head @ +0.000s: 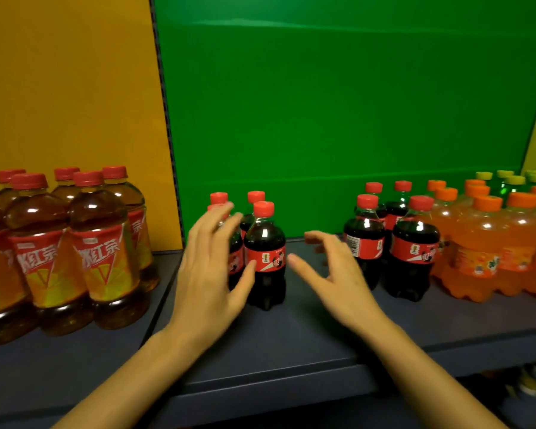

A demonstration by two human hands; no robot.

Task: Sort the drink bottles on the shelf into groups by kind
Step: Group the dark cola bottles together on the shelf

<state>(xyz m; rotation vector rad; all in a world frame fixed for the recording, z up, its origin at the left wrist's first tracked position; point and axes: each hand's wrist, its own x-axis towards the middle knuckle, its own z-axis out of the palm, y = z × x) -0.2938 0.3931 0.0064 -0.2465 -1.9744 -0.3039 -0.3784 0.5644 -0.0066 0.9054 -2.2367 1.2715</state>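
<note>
Basically both forearms reach fwd over the shelf [291, 342] edge, palms down. L hand [211, 274] has fingers straight and spread, slightly blurred, in front of the left-side cola bottles [265, 258]. Its thumb lies by the front bottle's label; it grips nothing. R hand [334, 274] hovers between that cluster and the second cola group [413, 249], fingers loosely curved, apart, empty. Iced tea bottles [106, 243] stand far left, orange soda bottles [483, 243] far right, w/ green bottles [511, 185] behind them.

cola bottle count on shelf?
8 cola bottles: left cluster of four by the left hand, one partly behind its fingers; right cluster of four beside the orange sodas. More may be hidden.
</note>
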